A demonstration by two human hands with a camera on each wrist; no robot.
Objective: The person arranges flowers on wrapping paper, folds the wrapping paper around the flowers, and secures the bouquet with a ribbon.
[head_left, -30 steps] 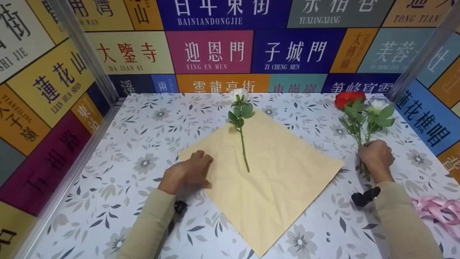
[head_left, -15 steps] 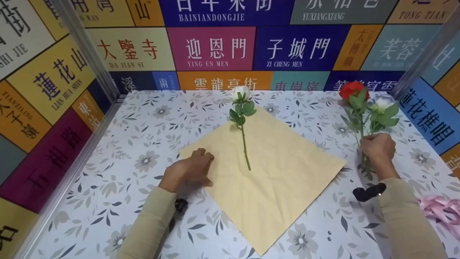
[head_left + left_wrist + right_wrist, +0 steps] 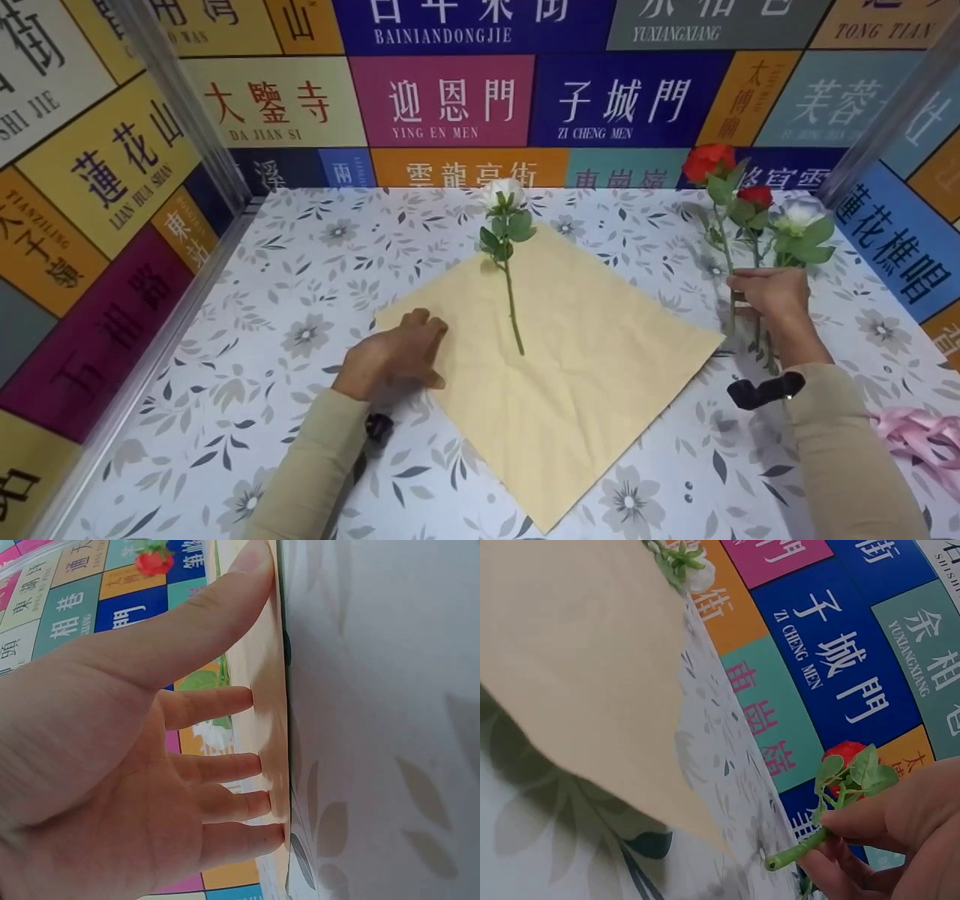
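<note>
I can read plenty on the wall of signs (image 3: 641, 45) from here: BAINIANDONGJIE and YUXIANGXIANG high up, DA JIAN SI, YING EN MEN and ZI CHENG MEN in the row beneath, LIAN HUA SHAN and TIANZILING on the left side. TONG TIAN runs off the top right corner, and SHI JIE is cut by the left edge. Each carries Chinese characters too.

Below is a flower-printed cloth (image 3: 277, 420) with one sheet of tan paper (image 3: 600, 360), a corner pointing toward me. A pink ribbon (image 3: 919, 435) lies bunched at the right edge. One black device (image 3: 765, 390) sits at the right wrist, another at the left.

I count four roses. A white rose (image 3: 517, 228) lies with its stem on the paper and its bloom past the far edge. The right hand (image 3: 776, 296) pinches the stem of one red rose (image 3: 721, 189) between thumb and fingers, right of the paper. A second red rose (image 3: 754, 201) and a pale rose (image 3: 802, 216) are just beside it, stems partly blocked by that hand; I can't tell whether its lower fingers grip them. The left hand (image 3: 394, 351) has its fingers spread, tips resting on the paper's left side.
</note>
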